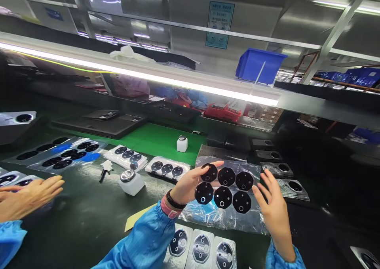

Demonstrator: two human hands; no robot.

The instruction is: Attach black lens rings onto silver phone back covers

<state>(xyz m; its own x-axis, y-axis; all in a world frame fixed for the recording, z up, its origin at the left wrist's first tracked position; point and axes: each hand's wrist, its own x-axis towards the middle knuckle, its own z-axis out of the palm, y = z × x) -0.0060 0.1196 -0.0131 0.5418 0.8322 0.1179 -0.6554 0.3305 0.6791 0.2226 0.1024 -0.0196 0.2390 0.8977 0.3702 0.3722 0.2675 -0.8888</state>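
The left fingers point(200, 171) pinch a sheet of six black discs point(223, 197) at one side, probably to keep it flat; the right fingers point(269, 180), spread, hover just beside its opposite edge.

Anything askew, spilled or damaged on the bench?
No spill or damage visible. Mildly odd: ragged white scrap loose left of the near bottle; yellow sheet askew, partly hidden by the left sleeve.

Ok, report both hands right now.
Left hand: holding the sheet of six black octagonal pieces.
Right hand: open, beside the sheet's right edge; contact cannot be told.
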